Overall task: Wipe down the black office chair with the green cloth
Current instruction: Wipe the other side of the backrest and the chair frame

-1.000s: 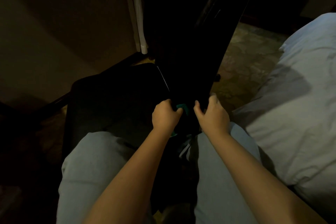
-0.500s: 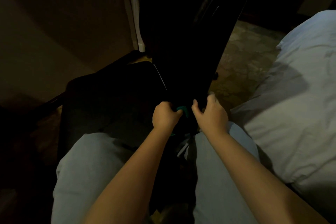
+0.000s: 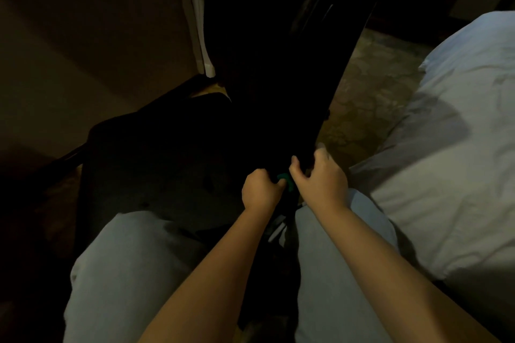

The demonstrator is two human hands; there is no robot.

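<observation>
Though the light is very low, the layout reads: the black office chair (image 3: 273,64) stands right in front of the seated person, backrest nearly edge-on, its seat (image 3: 156,147) spreading to the backrest's left. The left hand (image 3: 260,189) is curled in a fist round the green cloth (image 3: 288,182) at the bottom of the backrest. Only a small teal bit of cloth shows past the thumb. The right hand (image 3: 320,181) is just beside it on the backrest's right edge, fingers hooked over the dark frame and gripping it, probably to steady the chair. A bed (image 3: 446,147) with pale sheets lies right of the chair, with patterned floor (image 3: 370,86) between them. The person's knees (image 3: 125,273) are nearest the camera, below the chair.

The step looks like wiping the lower backrest near the seat joint. To do it well:
- Open the cloth out flatter, since bunched in a fist it covers little.
- Brace with the right hand so the chair cannot swivel.
- Stroke along the edge in one direction, then work into the crevice.

Dust won't show in this light, so overlap the passes.
</observation>
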